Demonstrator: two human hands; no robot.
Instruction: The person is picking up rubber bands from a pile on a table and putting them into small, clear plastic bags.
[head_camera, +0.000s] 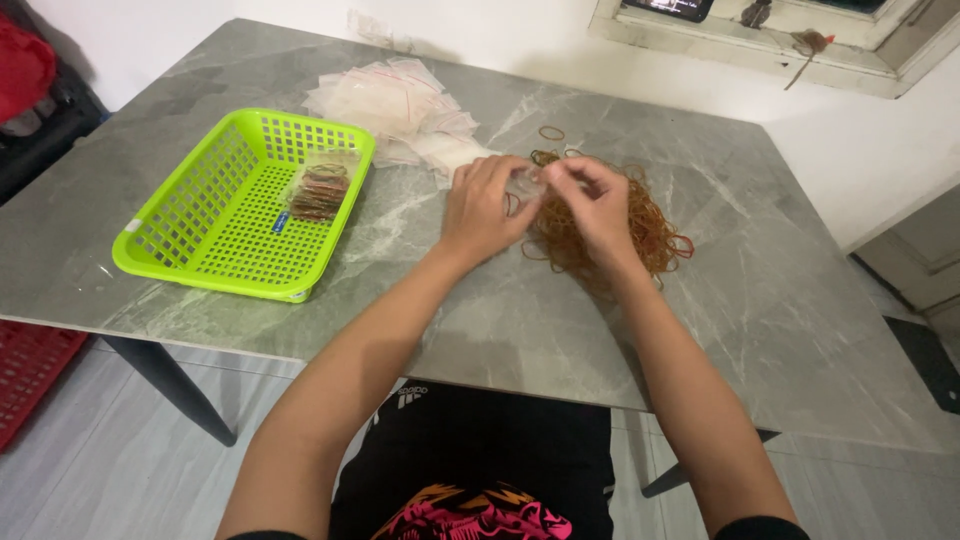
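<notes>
Both hands meet over the middle of the table (700, 330). The left hand (483, 207) and the right hand (597, 205) pinch a small clear bag (527, 182) between their fingertips, held just above the heap of brown rubber bands (648, 225). Judged step: opening or filling the bag; the next move calls for a steady hold on the thin mouth. Toward the far edge lies a stack of empty clear bags (405, 110). At the left edge stands a green basket (190, 215) holding filled bags (318, 190). Nothing obstructs the hands.
</notes>
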